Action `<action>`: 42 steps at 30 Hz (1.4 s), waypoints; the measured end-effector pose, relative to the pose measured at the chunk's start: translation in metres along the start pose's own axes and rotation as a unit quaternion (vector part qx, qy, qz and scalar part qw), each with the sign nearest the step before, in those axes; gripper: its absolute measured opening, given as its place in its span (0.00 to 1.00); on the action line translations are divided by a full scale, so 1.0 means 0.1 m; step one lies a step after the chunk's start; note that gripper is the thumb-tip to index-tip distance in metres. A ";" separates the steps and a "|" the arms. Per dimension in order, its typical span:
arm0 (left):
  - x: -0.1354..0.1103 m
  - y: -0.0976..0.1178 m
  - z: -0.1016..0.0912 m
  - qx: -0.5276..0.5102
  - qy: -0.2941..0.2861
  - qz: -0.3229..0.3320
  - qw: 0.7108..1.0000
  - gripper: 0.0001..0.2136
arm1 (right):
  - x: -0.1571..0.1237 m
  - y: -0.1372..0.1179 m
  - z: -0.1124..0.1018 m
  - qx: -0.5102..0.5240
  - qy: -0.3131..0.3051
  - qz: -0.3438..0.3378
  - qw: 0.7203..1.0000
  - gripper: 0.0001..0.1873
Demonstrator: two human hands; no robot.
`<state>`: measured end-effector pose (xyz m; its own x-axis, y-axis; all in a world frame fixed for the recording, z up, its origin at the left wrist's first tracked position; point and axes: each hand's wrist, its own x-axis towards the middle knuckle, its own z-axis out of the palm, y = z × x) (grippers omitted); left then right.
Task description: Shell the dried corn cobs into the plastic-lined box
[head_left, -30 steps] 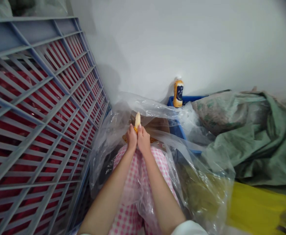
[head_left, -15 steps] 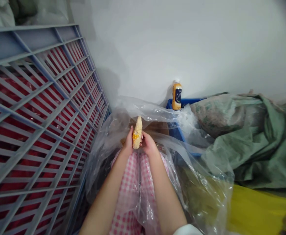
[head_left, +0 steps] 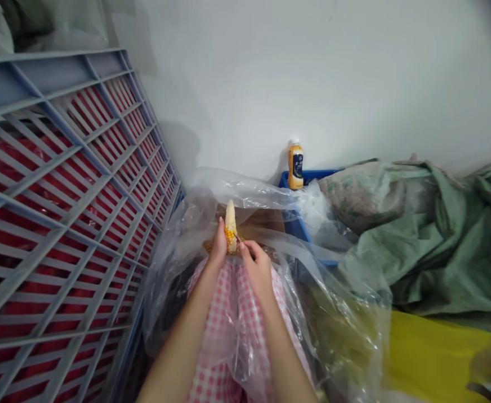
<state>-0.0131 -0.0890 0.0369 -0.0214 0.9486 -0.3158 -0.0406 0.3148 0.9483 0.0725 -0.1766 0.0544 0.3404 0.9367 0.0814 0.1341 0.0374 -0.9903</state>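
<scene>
My left hand [head_left: 219, 242] is wrapped round the left side of a corn cob [head_left: 230, 215], which stands nearly upright over my lap. Pale and stripped at its upper part, the cob keeps a patch of yellow kernels lower down. My right hand [head_left: 257, 262] is closed in a pinch at the cob's lower right. A thin dark sliver of a tool [head_left: 238, 238] shows between those fingertips and the kernels, too small to name more exactly. Below the hands, a clear plastic bag [head_left: 266, 238] spreads over a brown cardboard box [head_left: 264, 219] and my checked trousers.
A tall grey-blue plastic crate [head_left: 66, 224] with red contents rises close on my left. To the right stand a blue bin [head_left: 295, 224], an orange drink bottle [head_left: 295, 168] on its rim, a green cloth [head_left: 434, 240] and a yellow sheet [head_left: 438, 352]. A white wall is ahead.
My right hand has turned and come up against the cob's lower right, its fingertips now pinched at the kernels. The cob shows more yellow kernels toward me. The view has shifted slightly right.
</scene>
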 end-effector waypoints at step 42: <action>-0.16 -0.02 0.08 0.361 0.112 0.236 0.895 0.21 | -0.03 0.07 0.26 -0.286 0.060 0.064 0.954 0.16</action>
<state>-0.0051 -0.1046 0.0403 -0.0692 0.9764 0.2048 0.6808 -0.1039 0.7251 0.0480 -0.1704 0.0443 0.4879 0.8728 0.0106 0.5586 -0.3028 -0.7722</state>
